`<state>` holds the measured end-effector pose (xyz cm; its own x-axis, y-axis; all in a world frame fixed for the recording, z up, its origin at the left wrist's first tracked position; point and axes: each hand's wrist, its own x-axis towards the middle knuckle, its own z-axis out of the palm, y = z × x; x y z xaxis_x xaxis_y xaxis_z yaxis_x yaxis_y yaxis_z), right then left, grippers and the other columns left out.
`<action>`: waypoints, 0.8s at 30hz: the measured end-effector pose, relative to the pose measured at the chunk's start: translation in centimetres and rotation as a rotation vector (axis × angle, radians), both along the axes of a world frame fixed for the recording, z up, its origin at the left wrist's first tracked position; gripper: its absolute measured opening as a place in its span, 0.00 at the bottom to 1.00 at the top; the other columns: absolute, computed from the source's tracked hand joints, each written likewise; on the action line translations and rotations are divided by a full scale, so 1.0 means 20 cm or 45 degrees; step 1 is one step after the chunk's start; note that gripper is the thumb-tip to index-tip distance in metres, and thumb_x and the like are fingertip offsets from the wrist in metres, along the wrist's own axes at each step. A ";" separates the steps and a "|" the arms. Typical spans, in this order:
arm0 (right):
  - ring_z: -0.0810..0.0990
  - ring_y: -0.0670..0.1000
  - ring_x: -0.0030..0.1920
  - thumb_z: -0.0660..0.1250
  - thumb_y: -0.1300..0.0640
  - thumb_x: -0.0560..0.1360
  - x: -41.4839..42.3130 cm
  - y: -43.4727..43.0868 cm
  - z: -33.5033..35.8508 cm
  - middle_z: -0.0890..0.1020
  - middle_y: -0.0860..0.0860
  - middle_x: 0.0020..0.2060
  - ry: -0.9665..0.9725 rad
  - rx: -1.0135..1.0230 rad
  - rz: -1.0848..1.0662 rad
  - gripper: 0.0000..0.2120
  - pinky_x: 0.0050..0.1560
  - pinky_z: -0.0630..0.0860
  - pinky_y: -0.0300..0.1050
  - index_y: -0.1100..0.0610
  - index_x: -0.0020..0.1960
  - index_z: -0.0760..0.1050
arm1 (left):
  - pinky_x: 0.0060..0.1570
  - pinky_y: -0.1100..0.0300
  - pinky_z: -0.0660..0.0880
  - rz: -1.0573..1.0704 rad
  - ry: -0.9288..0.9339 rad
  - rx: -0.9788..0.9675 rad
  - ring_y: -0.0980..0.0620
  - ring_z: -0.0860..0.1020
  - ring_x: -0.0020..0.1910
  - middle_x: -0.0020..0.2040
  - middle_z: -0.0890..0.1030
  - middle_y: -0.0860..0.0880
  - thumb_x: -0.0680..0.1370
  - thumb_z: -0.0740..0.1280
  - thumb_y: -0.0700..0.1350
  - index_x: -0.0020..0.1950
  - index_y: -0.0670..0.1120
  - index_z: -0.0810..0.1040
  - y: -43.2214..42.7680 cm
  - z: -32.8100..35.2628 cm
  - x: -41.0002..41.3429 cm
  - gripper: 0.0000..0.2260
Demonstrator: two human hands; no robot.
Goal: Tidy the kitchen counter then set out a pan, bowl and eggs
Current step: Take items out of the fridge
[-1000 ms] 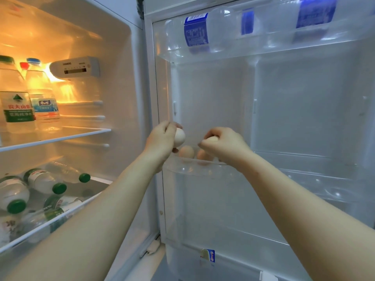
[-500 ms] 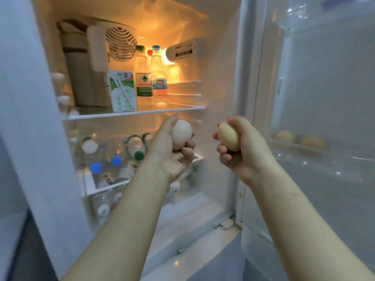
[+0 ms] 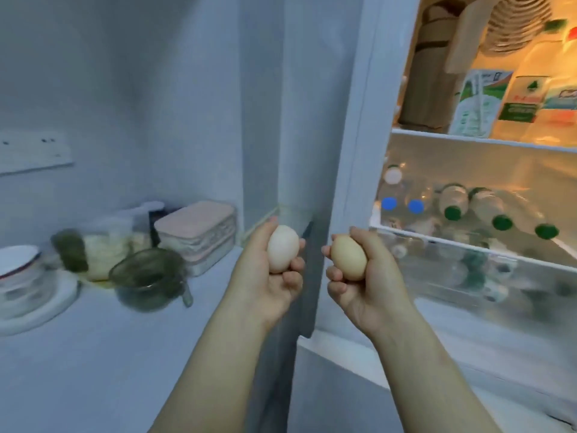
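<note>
Here the left hand (image 3: 265,276) grips a white egg (image 3: 283,249), the right hand (image 3: 368,282) a tan egg (image 3: 349,257), beside the open fridge (image 3: 359,151).

Motion blur smears the glass bowl (image 3: 146,278) and green bundle (image 3: 70,250) on the tabletop (image 3: 93,354). The left edge cuts off the white bowl (image 3: 17,264). Carton (image 3: 477,103) print is unreadable. Fingers (image 3: 293,278) hide the pale egg's (image 3: 282,248) underside. The right edge crops the fridge (image 3: 352,151).
</note>
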<state>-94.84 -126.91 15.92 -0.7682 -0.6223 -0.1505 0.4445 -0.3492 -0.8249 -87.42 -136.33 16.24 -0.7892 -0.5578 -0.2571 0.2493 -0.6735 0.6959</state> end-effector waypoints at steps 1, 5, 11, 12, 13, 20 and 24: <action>0.66 0.47 0.19 0.60 0.54 0.76 0.10 -0.07 -0.02 0.77 0.53 0.27 -0.018 0.009 0.088 0.08 0.17 0.61 0.32 0.58 0.41 0.72 | 0.15 0.73 0.59 0.098 -0.035 0.003 0.56 0.68 0.19 0.32 0.76 0.47 0.77 0.63 0.52 0.42 0.43 0.73 -0.04 -0.03 0.13 0.12; 0.67 0.48 0.20 0.61 0.54 0.76 0.49 -0.27 -0.11 0.77 0.53 0.28 -0.066 0.084 0.403 0.08 0.18 0.62 0.33 0.58 0.42 0.72 | 0.15 0.72 0.60 0.475 -0.089 0.032 0.56 0.67 0.20 0.33 0.77 0.47 0.77 0.63 0.52 0.44 0.43 0.73 -0.12 -0.11 0.63 0.12; 0.68 0.47 0.18 0.61 0.54 0.76 1.30 -0.45 -0.17 0.78 0.52 0.25 -0.124 0.134 0.917 0.09 0.19 0.62 0.31 0.57 0.41 0.73 | 0.16 0.72 0.60 1.032 -0.100 0.035 0.57 0.68 0.21 0.35 0.76 0.47 0.78 0.62 0.52 0.42 0.43 0.73 -0.09 -0.13 1.47 0.13; 0.68 0.47 0.18 0.61 0.54 0.76 1.46 -0.45 -0.18 0.78 0.52 0.25 -0.114 0.147 0.999 0.09 0.19 0.63 0.31 0.57 0.41 0.73 | 0.16 0.72 0.60 1.110 -0.095 0.039 0.56 0.68 0.20 0.35 0.76 0.47 0.78 0.62 0.52 0.42 0.43 0.73 -0.07 -0.14 1.63 0.12; 0.68 0.47 0.18 0.61 0.54 0.76 1.65 -0.45 -0.19 0.78 0.52 0.25 -0.112 0.160 1.093 0.09 0.19 0.63 0.31 0.57 0.40 0.73 | 0.16 0.72 0.60 1.206 -0.076 0.042 0.56 0.68 0.20 0.34 0.76 0.46 0.78 0.63 0.51 0.42 0.43 0.73 -0.03 -0.15 1.83 0.12; 0.70 0.47 0.19 0.63 0.54 0.76 2.80 -0.26 -0.26 0.79 0.53 0.26 -0.138 0.239 1.599 0.08 0.18 0.65 0.33 0.58 0.42 0.74 | 0.15 0.71 0.61 1.698 -0.131 0.078 0.56 0.68 0.20 0.35 0.76 0.46 0.76 0.64 0.53 0.47 0.44 0.73 0.38 -0.21 3.04 0.12; 0.70 0.47 0.20 0.62 0.55 0.76 3.35 -0.10 -0.28 0.78 0.54 0.29 -0.121 0.248 1.831 0.07 0.18 0.65 0.34 0.59 0.43 0.74 | 0.15 0.71 0.61 1.931 -0.163 0.116 0.56 0.68 0.20 0.34 0.76 0.46 0.76 0.64 0.53 0.47 0.43 0.72 0.65 -0.24 3.59 0.12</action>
